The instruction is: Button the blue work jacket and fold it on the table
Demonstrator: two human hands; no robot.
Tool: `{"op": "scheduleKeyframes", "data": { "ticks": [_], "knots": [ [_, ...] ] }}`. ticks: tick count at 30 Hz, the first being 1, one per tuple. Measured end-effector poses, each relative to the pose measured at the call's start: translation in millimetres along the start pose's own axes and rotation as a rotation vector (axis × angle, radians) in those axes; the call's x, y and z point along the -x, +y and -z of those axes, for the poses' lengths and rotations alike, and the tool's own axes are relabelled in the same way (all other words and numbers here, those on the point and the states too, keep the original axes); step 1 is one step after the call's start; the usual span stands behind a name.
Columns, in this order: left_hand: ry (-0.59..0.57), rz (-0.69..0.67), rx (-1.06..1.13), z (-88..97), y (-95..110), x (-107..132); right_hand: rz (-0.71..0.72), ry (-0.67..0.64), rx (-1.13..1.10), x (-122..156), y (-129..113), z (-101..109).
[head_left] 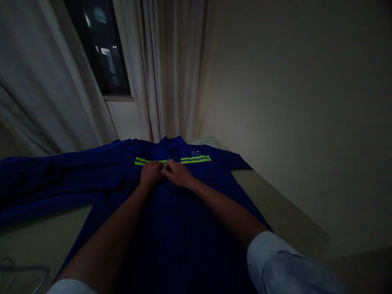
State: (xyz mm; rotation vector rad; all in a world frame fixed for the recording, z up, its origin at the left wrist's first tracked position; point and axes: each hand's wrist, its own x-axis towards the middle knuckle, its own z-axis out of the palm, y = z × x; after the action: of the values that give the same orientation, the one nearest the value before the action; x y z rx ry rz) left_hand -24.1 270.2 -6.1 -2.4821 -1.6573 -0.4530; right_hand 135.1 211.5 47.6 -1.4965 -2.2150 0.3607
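Note:
A dark blue work jacket with yellow-green reflective strips lies spread out, its collar at the far end. A small printed logo shows on the chest at the right. My left hand rests on the front of the jacket just below the left strip, fingers curled against the cloth. Close beside it, my right hand has its fingers bent together at the front opening, a little blurred. What the fingertips hold is too dark and small to make out.
The jacket lies on a pale bed against a plain wall. Light curtains hang behind, beside a dark window. A thin hanger-like object lies at the lower left. Another dark blue garment part stretches to the left.

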Motion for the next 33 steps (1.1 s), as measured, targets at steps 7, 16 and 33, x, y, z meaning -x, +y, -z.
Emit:
{"op": "scheduleKeyframes", "data": {
  "ticks": [7,16,33],
  "knots": [
    [-0.122,-0.038,0.013,21.0,26.0,11.0,0.098,-0.381,0.281,238.1,-84.7,-16.1],
    [-0.141,-0.335,0.120,66.7,77.1,256.7,-0.312,0.104,0.211,360.3,-110.6,-54.8],
    [-0.075,-0.355,0.028,86.8,93.5,344.4,-0.218,0.196,0.071,372.8,-105.2,-35.3]
  ]
}}
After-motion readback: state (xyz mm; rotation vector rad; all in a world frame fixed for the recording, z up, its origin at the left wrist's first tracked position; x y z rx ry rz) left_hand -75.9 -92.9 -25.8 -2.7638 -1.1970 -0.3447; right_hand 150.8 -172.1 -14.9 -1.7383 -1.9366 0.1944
